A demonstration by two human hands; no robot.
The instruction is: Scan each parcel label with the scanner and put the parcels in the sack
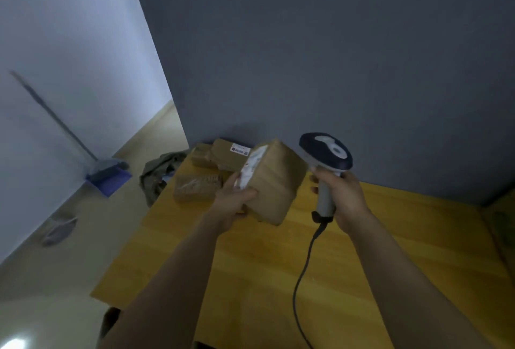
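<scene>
The parcel (276, 184) is gripped at its near corner by the left hand (234, 203), fingers curled round it, above the table (376, 265). The scanner (326, 153) is clasped by its handle in the right hand (344, 198), just beside the parcel. The parcel is judged light and fairly stiff, best held by its edges, the label (252, 166) left uncovered.

Held parcel (274, 181) left of scanner (326, 164), above table (390, 251), parcels (220, 164) behind.

Dim, bluish, softly blurred wide-angle view, bright glare on the floor (12, 344) at lower left
</scene>
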